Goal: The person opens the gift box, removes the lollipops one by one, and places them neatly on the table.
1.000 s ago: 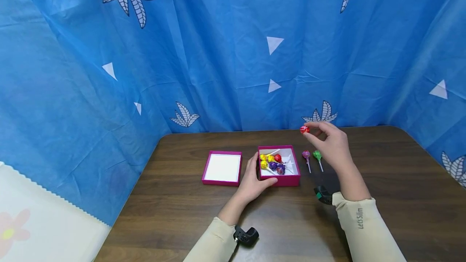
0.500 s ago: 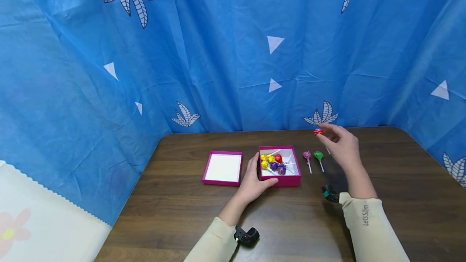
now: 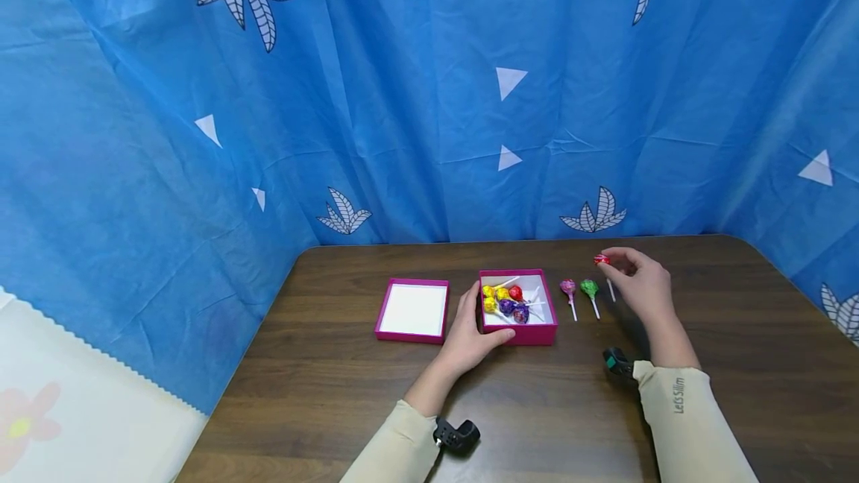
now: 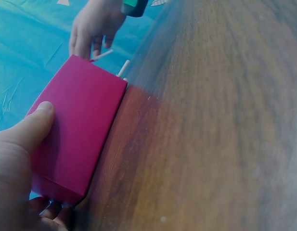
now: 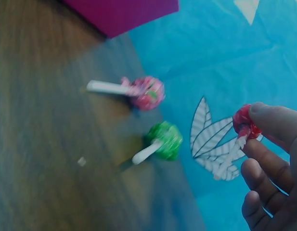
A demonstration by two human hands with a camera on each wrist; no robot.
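Observation:
My right hand (image 3: pixel 644 285) pinches a red-wrapped lollipop (image 5: pixel 244 121) by its candy head, between thumb and fingers. Its white stick slants downward. The lollipop is above the table, right of a green lollipop (image 3: pixel 589 288) and a pink lollipop (image 3: pixel 568 288), which lie side by side on the wood. My left hand (image 3: pixel 464 338) grips the near left corner of an uncovered magenta box (image 4: pixel 81 115), thumb on the front wall and fingers along the left side. Inside the box are yellow lollipops (image 3: pixel 490 304), a red lollipop (image 3: pixel 515 293) and purple lollipops (image 3: pixel 520 313).
The box lid (image 3: pixel 412 309), white inside with a magenta rim, lies left of the box on the dark wooden table (image 3: pixel 322 393). A blue patterned curtain (image 3: pixel 416 95) hangs behind the table's back edge. A pale cloth (image 3: pixel 80 401) is at lower left.
My right hand has carried the red lollipop rightward from beside the box, past the pink and green ones, and lowered it. My left hand stays on the box.

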